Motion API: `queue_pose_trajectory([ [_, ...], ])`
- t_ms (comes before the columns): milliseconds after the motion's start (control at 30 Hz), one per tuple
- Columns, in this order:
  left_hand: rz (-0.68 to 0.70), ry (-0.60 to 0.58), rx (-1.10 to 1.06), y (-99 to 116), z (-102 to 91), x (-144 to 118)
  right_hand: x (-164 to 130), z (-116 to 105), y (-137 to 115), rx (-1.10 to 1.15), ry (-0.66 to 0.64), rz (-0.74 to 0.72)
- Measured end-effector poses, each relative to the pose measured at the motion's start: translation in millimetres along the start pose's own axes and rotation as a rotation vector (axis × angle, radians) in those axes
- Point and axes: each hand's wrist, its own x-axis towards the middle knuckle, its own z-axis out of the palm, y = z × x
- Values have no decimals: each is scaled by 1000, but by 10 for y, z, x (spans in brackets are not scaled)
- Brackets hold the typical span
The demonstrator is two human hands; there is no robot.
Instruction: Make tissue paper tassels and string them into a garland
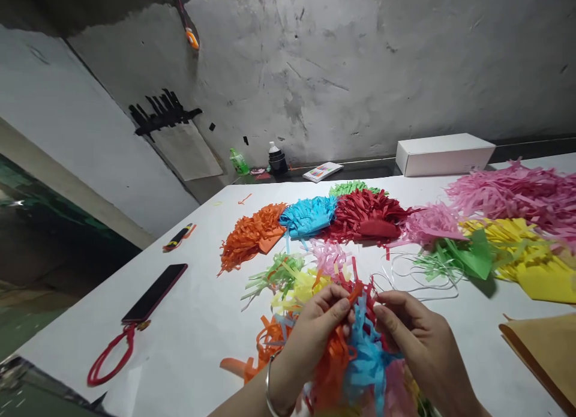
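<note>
My left hand (321, 324) is closed in a pinch round the twisted top of an orange tissue-paper tassel (335, 360), whose strips hang below the fingers. Just to its right, my right hand (416, 333) pinches a thin strand, seemingly the end of the white string (420, 277) that lies in loose loops behind it. The fingertips hide the exact grip. Between and below both hands hang blue fringed paper (366, 351) and some red strips. Light green (281, 270), yellow (301, 291) and pale pink (330, 255) tassels lie beyond my left hand.
Fringed paper bundles in orange (254, 234), blue (308, 216), red (369, 216), pink (517, 192) and yellow (522, 249) spread across the white table (193, 351). A phone (155, 294) and a cutter knife (177, 237) lie left. Brown paper (544, 351) sits right; a white box (445, 154) stands behind.
</note>
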Motion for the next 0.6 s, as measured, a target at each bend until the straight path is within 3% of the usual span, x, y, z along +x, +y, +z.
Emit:
queue_pose_trajectory([
  [100, -89, 5, -170, 8, 5, 20, -30, 32, -11, -37, -65, -58],
  [267, -140, -41, -253, -28, 10, 35, -58, 58, -32, -147, -98, -131],
  [500, -129, -7, -210, -49, 25, 34, -45, 0, -52, -144, -169, -9],
  [600, -82, -5, -95, -47, 33, 27, -35, -13, -75, -127, -182, 5],
])
